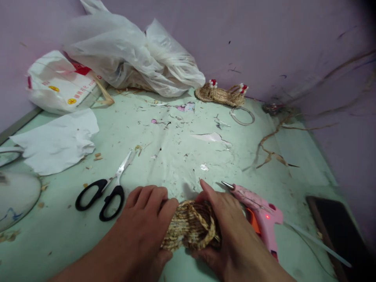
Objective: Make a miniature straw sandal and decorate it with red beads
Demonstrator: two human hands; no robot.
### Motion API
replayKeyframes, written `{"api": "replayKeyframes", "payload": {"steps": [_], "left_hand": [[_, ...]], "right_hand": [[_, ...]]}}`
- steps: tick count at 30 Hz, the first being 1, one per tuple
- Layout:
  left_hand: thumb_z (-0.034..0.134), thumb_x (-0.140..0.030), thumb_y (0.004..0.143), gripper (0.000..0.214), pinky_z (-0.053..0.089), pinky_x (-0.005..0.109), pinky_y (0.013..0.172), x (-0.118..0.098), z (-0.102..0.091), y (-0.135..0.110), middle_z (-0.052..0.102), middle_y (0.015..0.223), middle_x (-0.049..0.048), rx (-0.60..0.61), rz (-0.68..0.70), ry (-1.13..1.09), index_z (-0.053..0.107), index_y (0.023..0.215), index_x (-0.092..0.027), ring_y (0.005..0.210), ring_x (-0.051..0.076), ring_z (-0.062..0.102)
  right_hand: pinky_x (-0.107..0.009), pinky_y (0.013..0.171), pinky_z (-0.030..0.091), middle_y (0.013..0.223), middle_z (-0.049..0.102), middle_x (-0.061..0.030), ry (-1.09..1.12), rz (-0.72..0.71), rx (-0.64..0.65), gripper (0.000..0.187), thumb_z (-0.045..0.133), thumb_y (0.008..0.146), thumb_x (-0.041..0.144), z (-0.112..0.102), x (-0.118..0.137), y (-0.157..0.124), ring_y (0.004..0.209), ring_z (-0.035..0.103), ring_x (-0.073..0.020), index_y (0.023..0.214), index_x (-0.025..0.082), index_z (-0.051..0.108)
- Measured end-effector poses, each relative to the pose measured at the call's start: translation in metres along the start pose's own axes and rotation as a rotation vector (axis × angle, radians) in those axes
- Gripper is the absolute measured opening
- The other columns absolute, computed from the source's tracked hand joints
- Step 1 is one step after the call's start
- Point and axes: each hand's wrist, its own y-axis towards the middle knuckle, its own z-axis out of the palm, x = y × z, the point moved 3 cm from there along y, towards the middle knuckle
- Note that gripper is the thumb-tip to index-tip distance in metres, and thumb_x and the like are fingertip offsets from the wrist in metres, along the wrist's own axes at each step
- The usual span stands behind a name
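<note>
Between my two hands is a small woven straw sandal [188, 227] with a braided strap across its right end. My left hand [147, 215] is closed around the left end, thumb along the top edge. The right end is gripped by my right hand [229, 223], with the thumb underneath and the fingers behind. Both ends are partly hidden by my hands. Just right of my right hand lies a pink glue gun [258, 207] with its red light on and a glue stick [320, 244] at its back. Black-handled scissors [108, 192] lie half open, left of my left hand.
At the back, against the wall, stand a tied plastic bag [132, 51], a white printed bag [64, 86] and a woven sandal with beads [220, 96]. A paper sheet [58, 141] lies left. A phone [337, 231], dry stems [270, 137] and a ring [242, 116] lie right. Scraps litter the table [167, 156].
</note>
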Motion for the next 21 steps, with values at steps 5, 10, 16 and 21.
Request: {"api": "replayKeyframes", "payload": {"steps": [5, 10, 16, 21], "left_hand": [[0.056, -0.015, 0.059, 0.035, 0.037, 0.049, 0.087, -0.0007, -0.0020, 0.0019, 0.056, 0.101, 0.0067, 0.055, 0.023, 0.000, 0.057, 0.093, -0.021, 0.095, 0.028, 0.048], [0.054, -0.012, 0.057, 0.034, 0.038, 0.047, 0.085, -0.0031, -0.0061, 0.0021, 0.055, 0.096, 0.0055, 0.060, 0.012, 0.011, 0.058, 0.089, -0.022, 0.092, 0.027, 0.048], [0.057, -0.012, 0.056, 0.033, 0.037, 0.046, 0.087, -0.0051, -0.0057, 0.0011, 0.054, 0.094, 0.0046, 0.027, -0.003, -0.001, 0.057, 0.087, -0.022, 0.092, 0.026, 0.047], [0.054, -0.012, 0.054, 0.040, 0.035, 0.047, 0.088, 0.0006, -0.0014, 0.0008, 0.055, 0.096, 0.0043, 0.029, 0.003, -0.019, 0.056, 0.093, -0.022, 0.092, 0.026, 0.046]], "right_hand": [[-0.047, 0.083, 0.042, 0.109, 0.055, -0.0091, -0.028, -0.064, -0.025, 0.101, 0.064, 0.059, 0.007, 0.0010, 0.0003, 0.0028, 0.095, 0.051, -0.0279, 0.142, 0.025, 0.010], [-0.050, 0.084, 0.038, 0.105, 0.059, -0.0107, -0.083, -0.148, -0.064, 0.094, 0.062, 0.062, 0.013, 0.0055, -0.0021, 0.0033, 0.094, 0.051, -0.0293, 0.143, 0.018, 0.014], [-0.049, 0.084, 0.040, 0.106, 0.058, -0.0091, -0.062, -0.068, -0.051, 0.097, 0.063, 0.061, 0.011, 0.0036, 0.0033, 0.0006, 0.095, 0.052, -0.0292, 0.142, 0.023, 0.011], [-0.047, 0.087, 0.041, 0.111, 0.056, -0.0085, -0.014, 0.011, -0.037, 0.093, 0.063, 0.063, 0.010, 0.0012, 0.0070, -0.0013, 0.098, 0.053, -0.0289, 0.140, 0.027, 0.015]]}}
